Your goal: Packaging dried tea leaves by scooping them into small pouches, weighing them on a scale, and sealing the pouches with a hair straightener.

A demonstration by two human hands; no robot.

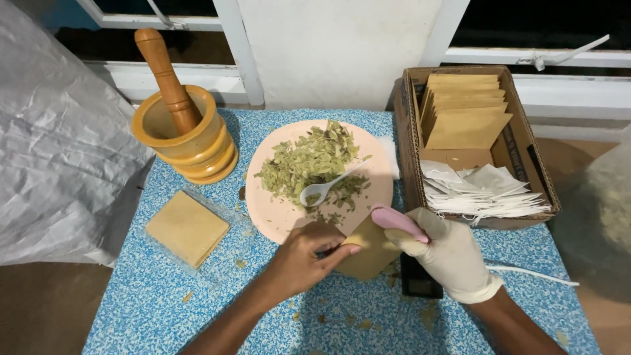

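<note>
Two hands, left hand (303, 253) and gloved right hand (447, 253), gripping one brown pouch (368, 253).

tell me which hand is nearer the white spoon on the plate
Left. The bare left hand sits just below the white spoon at the pink plate edge, pinching a tan pouch. The gloved right hand, holding a pink tool, is farther off to the spoon's right.
</note>
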